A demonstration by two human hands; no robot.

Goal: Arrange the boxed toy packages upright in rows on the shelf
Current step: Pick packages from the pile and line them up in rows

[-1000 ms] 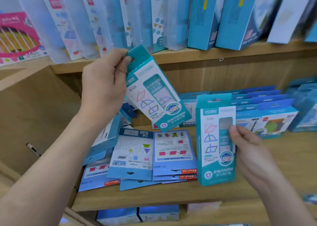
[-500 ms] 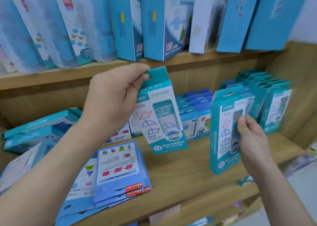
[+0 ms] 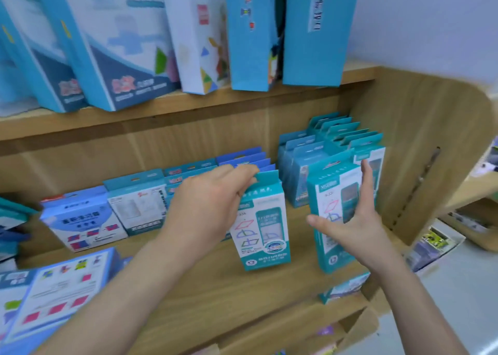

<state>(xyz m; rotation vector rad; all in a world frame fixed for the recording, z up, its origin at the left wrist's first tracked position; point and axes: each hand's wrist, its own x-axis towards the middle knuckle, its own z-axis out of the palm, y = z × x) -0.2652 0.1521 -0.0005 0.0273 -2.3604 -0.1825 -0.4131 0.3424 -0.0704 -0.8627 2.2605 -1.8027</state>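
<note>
A: Wooden shelf (image 3: 204,295), light grain, with a pale wall (image 3: 431,17) at 1 o'clock. How many teal boxes are in hand?
B: Two. The left hand (image 3: 207,206) pinches the hang tab of the left teal box (image 3: 262,236), thumb and fingertips curled on it. That box is upright, just past centre toward 3 o'clock.
A: And the other?
B: The right teal box (image 3: 331,206) is at 3 o'clock of it, leaning a little. The right hand (image 3: 358,220) lies flat on its front, fingers straight, thumb out toward 9 o'clock, nothing curled round.
A: Behind them?
B: A teal row (image 3: 347,139) at 1 o'clock stands upright beside the side panel (image 3: 420,166). I count about five tabs, but blur stops a sure count. A blue row (image 3: 242,158) at 12 o'clock shows four tabs, its fronts hidden by the left hand.
A: Anything cut off?
B: Flat packs (image 3: 54,295) at 8 o'clock run out of frame, and the tall boxes (image 3: 113,58) on the upper board (image 3: 188,104) lose their tops. Whether either held box touches the wood, I cannot tell
</note>
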